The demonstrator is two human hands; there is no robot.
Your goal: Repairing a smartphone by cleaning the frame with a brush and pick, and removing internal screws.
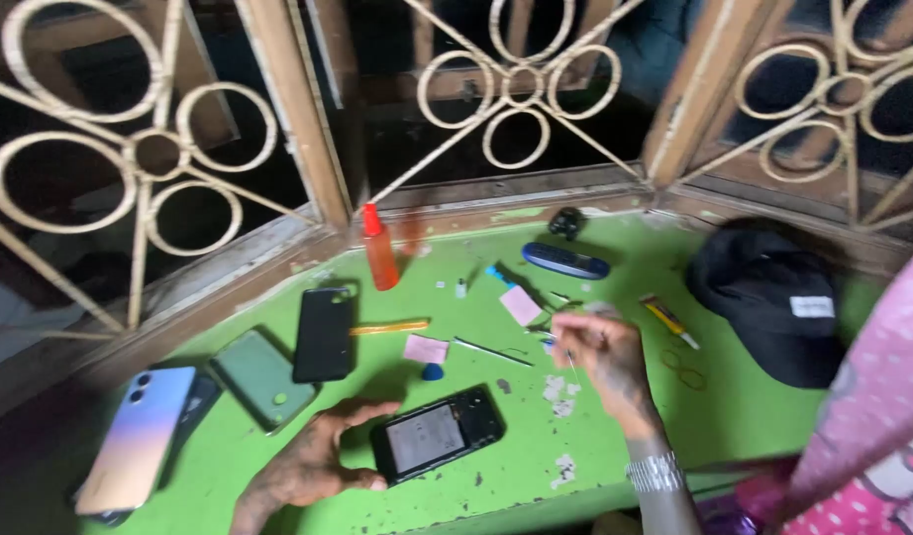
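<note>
Dim, soft daylight, probably through the window grille [521,89]; corners dark, whole frame motion-blurred, green table [754,396] slightly oversaturated.

Bright green painted desk [674,416] w/ chipped white patches. Black opened phone [437,433], grey inside. Orange plastic bottle [381,253], red cap. Black fabric cap [773,297] w/ white label. Pastel blue-to-peach gradient phone [140,436]. Pink polka-dot sleeve [872,416].
</note>
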